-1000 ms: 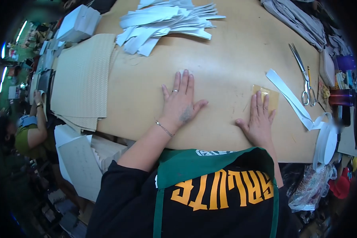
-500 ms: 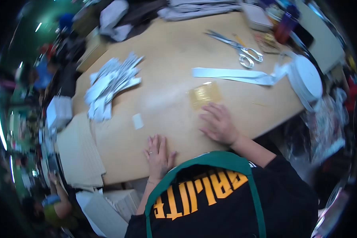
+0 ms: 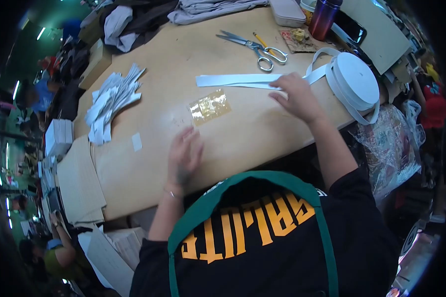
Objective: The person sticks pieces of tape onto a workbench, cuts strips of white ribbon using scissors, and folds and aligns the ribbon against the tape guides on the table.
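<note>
My right hand (image 3: pixel 298 97) is over the white elastic band (image 3: pixel 238 80), thumb and forefinger apart at its edge. Whether the fingertips touch the band I cannot tell. The band runs from a large white roll (image 3: pixel 356 81) on the right and lies folded toward the left. My left hand (image 3: pixel 185 152), slightly blurred, hovers near the front of the table with fingers loosely extended, holding nothing. Just beyond it lies a yellowish clear-taped patch (image 3: pixel 209 107) on the tabletop. A small white piece (image 3: pixel 137 142) rests farther left. Large scissors (image 3: pixel 255 49) lie behind the band, blades half apart.
A heap of cut white strips (image 3: pixel 114 101) lies on the left of the table (image 3: pixel 168 69). Behind are folded grey cloth (image 3: pixel 215 10), a pencil (image 3: pixel 259 39), a purple-red bottle (image 3: pixel 325 19) and a phone (image 3: pixel 351 27). Brown sheets (image 3: pixel 79 183) cover the left edge. Other people sit farther left.
My right hand has left the taped patch and moved up and right to the band. My left hand has lifted from the table and moved forward. The view has shifted right.
</note>
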The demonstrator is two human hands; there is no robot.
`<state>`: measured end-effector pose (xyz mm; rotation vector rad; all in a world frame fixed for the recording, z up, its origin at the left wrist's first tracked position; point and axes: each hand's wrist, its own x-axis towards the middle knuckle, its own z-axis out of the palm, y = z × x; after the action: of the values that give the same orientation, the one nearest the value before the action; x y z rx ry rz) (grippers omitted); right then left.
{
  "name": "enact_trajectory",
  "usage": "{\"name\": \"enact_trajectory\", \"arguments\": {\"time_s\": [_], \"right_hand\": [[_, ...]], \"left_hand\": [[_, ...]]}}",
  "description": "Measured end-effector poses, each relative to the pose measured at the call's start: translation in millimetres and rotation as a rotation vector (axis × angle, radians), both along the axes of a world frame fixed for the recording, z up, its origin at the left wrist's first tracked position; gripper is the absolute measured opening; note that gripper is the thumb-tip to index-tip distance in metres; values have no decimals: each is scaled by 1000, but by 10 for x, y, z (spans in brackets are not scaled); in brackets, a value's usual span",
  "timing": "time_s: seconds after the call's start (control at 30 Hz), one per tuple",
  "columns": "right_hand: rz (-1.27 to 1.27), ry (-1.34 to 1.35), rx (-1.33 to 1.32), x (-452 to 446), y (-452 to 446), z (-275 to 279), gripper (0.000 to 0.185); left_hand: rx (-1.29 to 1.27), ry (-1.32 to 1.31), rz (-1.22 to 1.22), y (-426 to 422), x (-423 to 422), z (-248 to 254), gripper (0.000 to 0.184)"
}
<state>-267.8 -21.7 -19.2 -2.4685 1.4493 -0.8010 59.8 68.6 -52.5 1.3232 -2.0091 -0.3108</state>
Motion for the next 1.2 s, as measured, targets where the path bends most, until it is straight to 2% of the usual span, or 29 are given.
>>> {"name": "enact_trajectory", "arguments": {"time_s": [0.13, 0.27, 0.37, 0.47, 0.57, 0.67, 0.8, 0.87, 1.0, 1.03, 1.13, 1.2], "right_hand": [[15, 140, 223, -154, 102, -186, 23], [-108, -58, 173, -126, 421, -524, 18], [-198, -138, 276, -114, 478, -600, 15], [-249, -45, 269, -22, 493, -559, 15], [-230, 55, 127, 37, 567, -537, 14], [-194, 24, 31, 23, 675, -547, 10], [-24, 63, 378, -351, 1106, -283, 6], [-125, 31, 615, -593, 1323, -84, 6], [-415, -88, 525, -927, 1468, -247, 12], [-495, -130, 497, -998, 1487, -302, 14], [-527, -190, 501, -935, 1458, -334, 18], [-419, -129, 320, -841, 1405, -293, 23]], "left_hand": [[176, 182, 177, -667, 176, -78, 34], [297, 262, 250, -1069, 353, -217, 39], [368, 366, 249, -1227, 282, -191, 44], [570, 430, 263, -1425, 150, -123, 50], [489, 328, 221, -1567, 44, -91, 51], [485, 297, 279, -1712, -20, -113, 55], [589, 187, 281, -1932, 42, -121, 57], [652, 184, 236, -1948, 20, -87, 57], [687, 2, 49, -1999, -34, 4, 56], [601, -91, 78, -2013, -95, 24, 51], [649, -199, 57, -2041, -275, 126, 43], [620, -114, 53, -2078, -304, 21, 36]]}}
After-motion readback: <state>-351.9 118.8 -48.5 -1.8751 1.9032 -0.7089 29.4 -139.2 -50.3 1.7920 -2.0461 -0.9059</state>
